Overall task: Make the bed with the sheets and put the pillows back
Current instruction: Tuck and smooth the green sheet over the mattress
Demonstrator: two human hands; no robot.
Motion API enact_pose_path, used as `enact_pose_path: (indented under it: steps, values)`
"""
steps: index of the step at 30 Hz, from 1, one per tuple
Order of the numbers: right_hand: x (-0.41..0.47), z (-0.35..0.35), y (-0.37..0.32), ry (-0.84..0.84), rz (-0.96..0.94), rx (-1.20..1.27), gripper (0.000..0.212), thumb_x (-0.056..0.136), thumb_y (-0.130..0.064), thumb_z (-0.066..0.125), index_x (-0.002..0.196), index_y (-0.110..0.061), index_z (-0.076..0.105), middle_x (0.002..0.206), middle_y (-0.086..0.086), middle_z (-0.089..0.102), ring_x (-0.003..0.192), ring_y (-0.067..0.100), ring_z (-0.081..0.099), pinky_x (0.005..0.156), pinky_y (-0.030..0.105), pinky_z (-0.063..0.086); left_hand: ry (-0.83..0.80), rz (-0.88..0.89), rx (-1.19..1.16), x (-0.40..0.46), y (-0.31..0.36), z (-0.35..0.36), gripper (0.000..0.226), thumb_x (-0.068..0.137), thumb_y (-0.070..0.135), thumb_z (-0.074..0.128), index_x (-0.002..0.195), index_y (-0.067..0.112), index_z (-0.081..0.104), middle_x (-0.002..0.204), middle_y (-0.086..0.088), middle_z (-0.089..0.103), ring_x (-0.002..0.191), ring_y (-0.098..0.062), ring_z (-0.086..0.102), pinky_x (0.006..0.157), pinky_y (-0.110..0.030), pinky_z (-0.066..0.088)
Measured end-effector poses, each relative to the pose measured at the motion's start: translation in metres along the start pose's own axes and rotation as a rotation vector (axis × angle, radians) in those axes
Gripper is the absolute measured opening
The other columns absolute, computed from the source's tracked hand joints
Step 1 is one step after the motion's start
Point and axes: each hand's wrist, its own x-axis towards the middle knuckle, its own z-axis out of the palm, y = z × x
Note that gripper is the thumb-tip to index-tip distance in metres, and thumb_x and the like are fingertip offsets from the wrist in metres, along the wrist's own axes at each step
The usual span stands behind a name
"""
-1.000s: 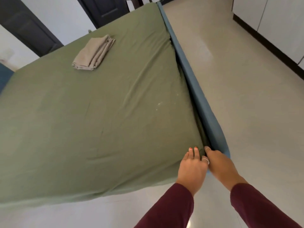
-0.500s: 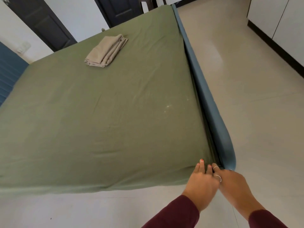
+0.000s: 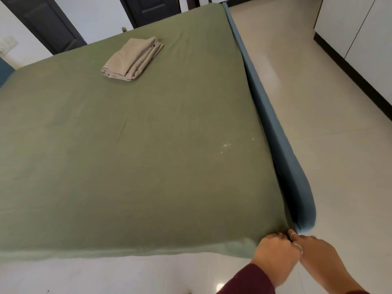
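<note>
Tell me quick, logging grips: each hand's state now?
Left hand: fingers curled on the green sheet at the corner.
Right hand: grip cannot be told.

— What's around the blue bed frame (image 3: 282,132)?

— Pale glossy floor tiles (image 3: 307,85) run along its far side, catching a soft patch of light. Beyond them stand white cabinets (image 3: 358,28) on a dark plinth.

— And behind the frame's far end?

— A white wall (image 3: 99,15) with two dark doors (image 3: 48,24), one on either side of it.

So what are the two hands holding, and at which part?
Both the left hand and right hand grip the olive-green bed sheet at its near right corner.
</note>
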Motion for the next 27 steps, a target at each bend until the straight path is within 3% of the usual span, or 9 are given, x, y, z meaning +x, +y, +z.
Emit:
enact_pose_path:
  steps: [3, 8, 12, 16, 19, 22, 23, 25, 27]
  values:
    - [0.005, -0.032, -0.007, -0.122, 0.02, 0.007, 0.051, 0.1, -0.017, 0.026, 0.147, -0.036, 0.024, 0.129, -0.011, 0.056, 0.113, 0.008, 0.056, 0.081, 0.022, 0.043, 0.155, 0.066, -0.05, -0.027, -0.02, -0.003, 0.02, 0.069, 0.034, 0.055, 0.085, 0.032, 0.068, 0.085, 0.015, 0.067, 0.078, 0.001, 0.061, 0.069, -0.014, 0.047]
    - [0.028, -0.103, -0.035, -0.258, 0.033, -0.357, 0.035, 0.095, -0.013, 0.043, 0.123, -0.031, 0.051, 0.123, -0.011, 0.056, 0.116, 0.013, 0.056, 0.09, 0.028, 0.047, 0.469, 0.088, -0.067, -0.108, -0.092, 0.012, 0.016, 0.081, 0.023, 0.056, 0.097, 0.026, 0.054, 0.098, 0.01, 0.061, 0.086, -0.01, 0.058, 0.075, -0.023, 0.042]
    - [0.055, -0.142, -0.097, -0.127, -0.19, -0.286, 0.02, 0.098, -0.028, 0.048, 0.116, -0.024, 0.054, 0.117, -0.004, 0.062, 0.112, 0.019, 0.057, 0.085, 0.03, 0.045, 0.306, -0.081, -0.036, -0.166, -0.16, 0.022, 0.043, 0.064, 0.052, 0.073, 0.089, 0.025, 0.05, 0.083, 0.009, 0.055, 0.071, -0.011, 0.055, 0.063, -0.024, 0.042]
    - [0.063, -0.117, -0.164, -0.241, -0.476, -0.395, 0.058, 0.085, -0.06, 0.055, 0.12, -0.014, 0.054, 0.116, 0.004, 0.061, 0.11, 0.025, 0.056, 0.074, 0.036, 0.033, 0.106, -0.179, 0.01, -0.178, -0.189, 0.032, 0.047, 0.047, 0.066, 0.079, 0.068, 0.026, 0.066, 0.069, 0.009, 0.058, 0.059, -0.01, 0.057, 0.05, -0.019, 0.044]
    - [0.058, -0.094, -0.183, -0.313, -0.564, -0.489, 0.039, 0.091, -0.041, 0.058, 0.115, -0.01, 0.059, 0.112, 0.005, 0.063, 0.104, 0.025, 0.058, 0.068, 0.033, 0.031, 0.021, -0.159, 0.054, -0.167, -0.189, 0.045, 0.04, 0.042, 0.053, 0.086, 0.063, 0.025, 0.067, 0.063, 0.007, 0.057, 0.056, -0.012, 0.057, 0.048, -0.02, 0.045]
    - [0.055, -0.088, -0.176, -0.271, -0.624, -0.383, 0.027, 0.097, -0.026, 0.051, 0.114, -0.008, 0.058, 0.111, 0.012, 0.061, 0.102, 0.029, 0.058, 0.051, 0.028, 0.012, 0.024, -0.129, 0.082, -0.159, -0.187, 0.045, 0.025, 0.042, 0.033, 0.084, 0.056, 0.025, 0.064, 0.058, 0.008, 0.054, 0.052, -0.012, 0.053, 0.047, -0.02, 0.042]
    - [0.052, -0.085, -0.17, -0.21, -0.678, -0.355, 0.026, 0.091, -0.03, 0.059, 0.108, -0.01, 0.062, 0.103, 0.012, 0.063, 0.095, 0.029, 0.061, 0.05, 0.028, 0.005, 0.033, -0.109, 0.093, -0.158, -0.187, 0.045, 0.022, 0.042, 0.032, 0.082, 0.053, 0.026, 0.064, 0.055, 0.009, 0.053, 0.051, -0.012, 0.052, 0.046, -0.019, 0.042]
    - [0.044, -0.09, -0.167, -0.23, -0.664, -0.35, 0.037, 0.047, -0.043, 0.089, 0.07, -0.021, 0.07, 0.065, 0.003, 0.063, 0.057, 0.022, 0.062, 0.053, 0.027, -0.006, -0.031, -0.079, 0.108, -0.159, -0.185, 0.039, 0.016, 0.047, 0.033, 0.078, 0.054, 0.026, 0.065, 0.055, 0.01, 0.054, 0.051, -0.011, 0.053, 0.048, -0.018, 0.044]
    - [0.042, -0.077, -0.167, -0.261, -0.614, -0.296, 0.038, 0.027, -0.037, 0.091, 0.054, -0.024, 0.067, 0.051, 0.0, 0.058, 0.044, 0.019, 0.058, 0.052, 0.025, -0.004, -0.087, 0.001, 0.155, -0.162, -0.183, 0.037, 0.009, 0.069, 0.028, 0.068, 0.075, 0.022, 0.071, 0.07, 0.003, 0.063, 0.065, -0.018, 0.059, 0.061, -0.026, 0.052]
